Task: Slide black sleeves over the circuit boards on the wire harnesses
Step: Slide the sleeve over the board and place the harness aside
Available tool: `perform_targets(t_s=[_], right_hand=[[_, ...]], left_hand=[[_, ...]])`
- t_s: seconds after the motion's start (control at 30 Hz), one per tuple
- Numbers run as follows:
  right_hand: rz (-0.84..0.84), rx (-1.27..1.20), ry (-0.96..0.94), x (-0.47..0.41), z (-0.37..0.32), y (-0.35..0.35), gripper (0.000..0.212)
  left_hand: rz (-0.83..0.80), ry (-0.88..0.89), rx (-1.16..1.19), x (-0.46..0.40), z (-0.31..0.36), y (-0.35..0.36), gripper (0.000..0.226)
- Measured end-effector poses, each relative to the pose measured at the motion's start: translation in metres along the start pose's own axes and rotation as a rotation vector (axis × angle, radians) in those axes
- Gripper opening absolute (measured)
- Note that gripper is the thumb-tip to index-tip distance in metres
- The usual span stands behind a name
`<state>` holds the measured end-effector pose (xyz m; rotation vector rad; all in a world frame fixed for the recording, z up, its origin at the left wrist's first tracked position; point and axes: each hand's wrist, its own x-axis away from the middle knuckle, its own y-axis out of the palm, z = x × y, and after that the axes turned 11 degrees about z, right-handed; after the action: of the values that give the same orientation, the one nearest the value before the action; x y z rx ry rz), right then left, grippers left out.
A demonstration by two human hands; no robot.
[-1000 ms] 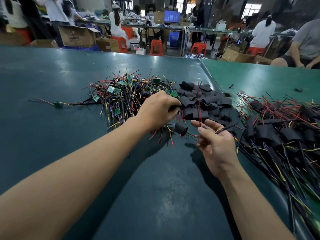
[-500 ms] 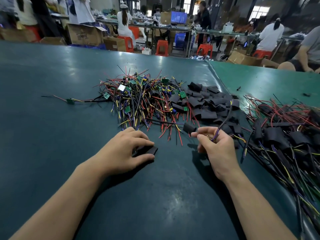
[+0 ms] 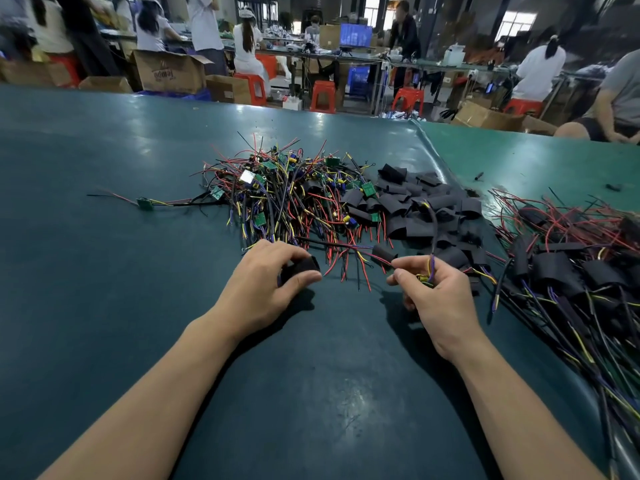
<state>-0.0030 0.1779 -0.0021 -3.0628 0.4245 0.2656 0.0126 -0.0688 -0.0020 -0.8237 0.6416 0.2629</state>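
Observation:
My left hand (image 3: 268, 282) pinches a black sleeve (image 3: 302, 267) between thumb and fingers just above the green table. My right hand (image 3: 433, 292) grips a wire harness (image 3: 429, 268) by its small board; purple and yellow wires rise out of the fist. The board itself is mostly hidden in my fingers. Behind the hands lies a tangle of bare harnesses with green circuit boards (image 3: 277, 199). A heap of loose black sleeves (image 3: 422, 209) sits to its right. One sleeved harness (image 3: 382, 252) lies between my hands.
A pile of sleeved harnesses (image 3: 571, 271) covers the table at the right. One stray harness with a green board (image 3: 145, 203) lies apart at the left. The table's seam (image 3: 436, 157) runs back on the right. People, cardboard boxes and red stools stand beyond the far edge.
My left hand has drawn back from the sleeve heap toward me with one black sleeve in it. My right hand has closed round the harness and stayed in place.

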Motion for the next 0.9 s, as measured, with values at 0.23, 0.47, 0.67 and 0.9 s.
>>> perform_targets(t_s=[0.23,0.47,0.67,0.9], right_hand=[[-0.001,0.092,-0.056,-0.0003,0.0046,0.0032,0.012],[0.004,0.131,-0.097,0.0013,0.0047,0.0072,0.014],[0.043,0.151,-0.123,0.0026,0.0032,0.007,0.01],[0.065,0.167,-0.178,0.0037,0.0046,0.0074,0.012]], left_hand=[[0.032,-0.051,0.078,0.0028,0.0039,0.0023,0.037],[0.09,-0.017,0.064,0.001,0.0035,0.0028,0.037],[0.107,0.013,0.109,0.0013,0.0022,0.0031,0.038],[0.129,0.009,0.128,0.0024,0.0013,0.0053,0.049]])
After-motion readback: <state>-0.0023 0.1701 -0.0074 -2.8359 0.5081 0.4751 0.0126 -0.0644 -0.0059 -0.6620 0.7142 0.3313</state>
